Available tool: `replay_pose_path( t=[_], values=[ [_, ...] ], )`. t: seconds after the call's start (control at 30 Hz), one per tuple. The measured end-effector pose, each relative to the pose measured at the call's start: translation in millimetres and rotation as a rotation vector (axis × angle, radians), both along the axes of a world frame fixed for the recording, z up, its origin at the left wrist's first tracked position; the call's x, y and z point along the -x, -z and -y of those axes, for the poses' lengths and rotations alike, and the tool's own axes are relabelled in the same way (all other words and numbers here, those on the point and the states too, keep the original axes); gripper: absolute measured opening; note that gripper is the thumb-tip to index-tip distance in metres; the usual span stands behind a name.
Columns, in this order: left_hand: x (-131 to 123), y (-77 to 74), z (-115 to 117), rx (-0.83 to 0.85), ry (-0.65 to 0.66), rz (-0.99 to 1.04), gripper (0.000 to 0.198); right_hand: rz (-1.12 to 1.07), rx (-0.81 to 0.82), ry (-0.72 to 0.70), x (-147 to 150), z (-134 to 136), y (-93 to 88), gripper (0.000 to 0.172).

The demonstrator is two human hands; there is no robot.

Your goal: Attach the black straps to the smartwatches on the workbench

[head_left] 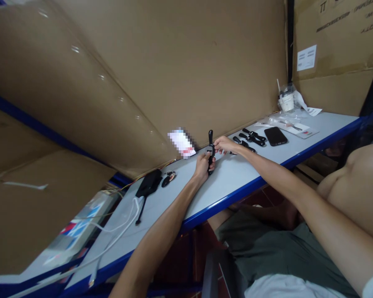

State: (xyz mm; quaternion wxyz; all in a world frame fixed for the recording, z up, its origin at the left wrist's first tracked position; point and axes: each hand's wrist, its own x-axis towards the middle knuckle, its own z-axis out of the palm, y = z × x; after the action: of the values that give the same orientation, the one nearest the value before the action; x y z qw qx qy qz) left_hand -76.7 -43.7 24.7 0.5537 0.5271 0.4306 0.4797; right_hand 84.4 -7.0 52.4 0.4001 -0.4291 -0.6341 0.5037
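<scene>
My left hand [202, 167] is wrapped round the lower end of a glossy black handle-like part [210, 137], holding it upright above the table. It has a slim rounded upper end and a wider middle; its exact kind is unclear. From the right, my right hand [225, 145] brings bent fingertips against the part's middle, closed as in a pinch. Whether those fingers also hold something small cannot be made out. Beyond my right wrist lie several similar black parts [251, 137] in a loose cluster, partly hidden by that hand and forearm.
A lit phone [182, 142] leans against the cardboard wall [205, 74]. The grey table [226, 182] also bears a dark phone [275, 136], plastic packaging [294, 125], a cup [287, 101], small round black items [168, 179], and a black box [149, 183] near white cables [124, 227].
</scene>
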Motion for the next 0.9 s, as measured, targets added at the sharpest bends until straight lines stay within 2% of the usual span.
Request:
replay_pose_path(
  t=[0.67,0.77,0.9],
  values=[
    [-2,0.4,2,-0.039,-0.012,-0.034,0.018,-0.016,-0.009,-0.025,-2,1,-1.2,0.012],
    [-2,0.0,2,-0.041,-0.022,-0.025,0.02,0.046,-0.056,0.081,-5,-5,-5.1,0.011],
    [-3,-0.5,2,-0.038,-0.006,-0.017,0.025,0.326,-0.284,0.384,-34,-8,-13.1,0.017]
  ],
)
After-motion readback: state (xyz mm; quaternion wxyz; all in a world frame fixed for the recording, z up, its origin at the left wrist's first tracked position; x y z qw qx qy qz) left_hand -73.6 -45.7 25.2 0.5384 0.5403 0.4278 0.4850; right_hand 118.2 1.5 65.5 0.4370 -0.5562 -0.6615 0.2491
